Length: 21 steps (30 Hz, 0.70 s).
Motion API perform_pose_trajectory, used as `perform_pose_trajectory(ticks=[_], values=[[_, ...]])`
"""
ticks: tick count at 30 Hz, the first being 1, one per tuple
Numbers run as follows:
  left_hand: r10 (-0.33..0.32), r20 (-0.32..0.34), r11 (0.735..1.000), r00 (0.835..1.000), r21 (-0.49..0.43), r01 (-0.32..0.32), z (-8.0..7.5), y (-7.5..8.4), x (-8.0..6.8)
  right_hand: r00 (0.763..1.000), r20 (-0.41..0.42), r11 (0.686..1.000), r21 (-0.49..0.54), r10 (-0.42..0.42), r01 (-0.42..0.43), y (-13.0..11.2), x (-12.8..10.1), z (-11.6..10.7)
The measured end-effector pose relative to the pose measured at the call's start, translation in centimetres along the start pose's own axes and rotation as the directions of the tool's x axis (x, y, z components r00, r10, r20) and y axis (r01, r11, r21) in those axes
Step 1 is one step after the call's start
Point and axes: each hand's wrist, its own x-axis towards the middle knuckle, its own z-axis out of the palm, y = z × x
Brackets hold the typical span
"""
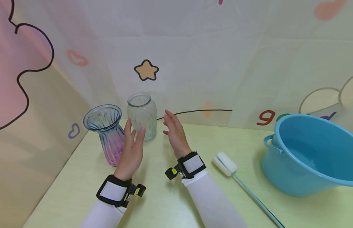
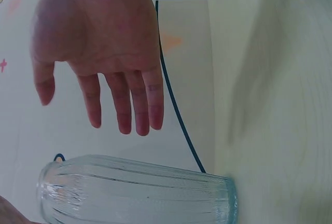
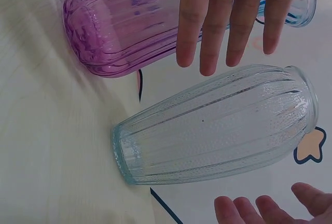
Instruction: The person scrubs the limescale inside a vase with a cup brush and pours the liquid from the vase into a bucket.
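- White sleeves come in from the bottom edge of the head view, each wrist wearing a black strap with a small camera.
- Left hand (image 1: 132,148) is raised edge-on above the table (image 1: 170,202), fingers straight and slightly spread, holding nothing; it stands just left of the clear vase and in front of the purple one.
- Right hand (image 1: 175,133) is raised the same way, fingers straight and relaxed, empty, just right of the clear vase.
- Between the two palms stands the clear vase (image 1: 142,115), upright on the table near the back wall; neither hand touches it, as the gap in the right wrist view shows.
- Left of it, close beside, stands the purple vase (image 1: 106,133), ribbed glass with a flared bluish rim and purple lower body, also upright.
- Right of the hands, well apart from the vases, a brush (image 1: 225,163) with a white sponge head lies on the table, its thin blue handle running toward the near right edge.
- Further right sits a blue basin (image 1: 310,158), tilted slightly, near the wall.
- Behind everything hangs a pale backdrop (image 1: 193,47) printed with a star, hearts and letters.
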Motion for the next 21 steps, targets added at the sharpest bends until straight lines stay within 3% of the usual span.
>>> perform_pose_trajectory(ticks=[11, 21], values=[[-0.03, -0.105, 0.997, 0.994, -0.076, 0.022, 0.9, -1.0, 2.6, 0.999, 0.038, 1.0, 0.008, -0.011, 0.01, 0.5, 0.2, -0.1], [-0.066, -0.227, 0.994, 0.972, -0.101, 0.043, 1.9, -1.3, 4.4, 0.994, 0.11, 1.0, -0.003, 0.004, -0.003, 1.4, 0.5, 0.5]])
